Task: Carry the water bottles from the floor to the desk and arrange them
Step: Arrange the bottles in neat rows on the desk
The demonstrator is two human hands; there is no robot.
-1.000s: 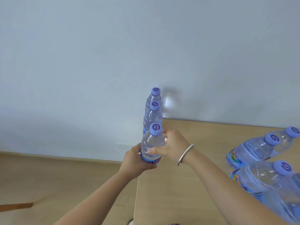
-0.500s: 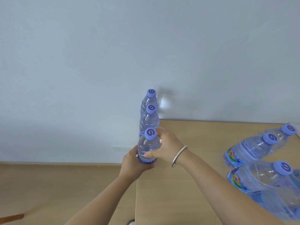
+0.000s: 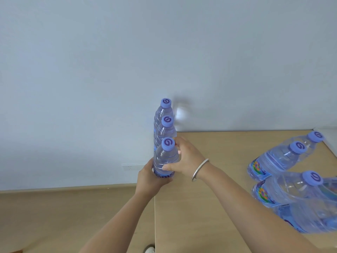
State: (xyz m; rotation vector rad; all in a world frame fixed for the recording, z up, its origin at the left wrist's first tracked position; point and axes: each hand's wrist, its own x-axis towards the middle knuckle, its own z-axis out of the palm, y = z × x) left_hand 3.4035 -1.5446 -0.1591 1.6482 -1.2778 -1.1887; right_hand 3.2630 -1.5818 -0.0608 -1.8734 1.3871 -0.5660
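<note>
2 upright bottles [image 3: 165,123] crowd behind; more bottles [image 3: 284,172] lie right.

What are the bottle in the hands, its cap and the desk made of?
Bottle: clear thin plastic, glossy; ribbed and see-through, it seems to hold water.
Cap: opaque lilac plastic, matte, with a printed swirl.
Desk: light wood-look top, matte; probably laminate, the look leaves it open.
</note>
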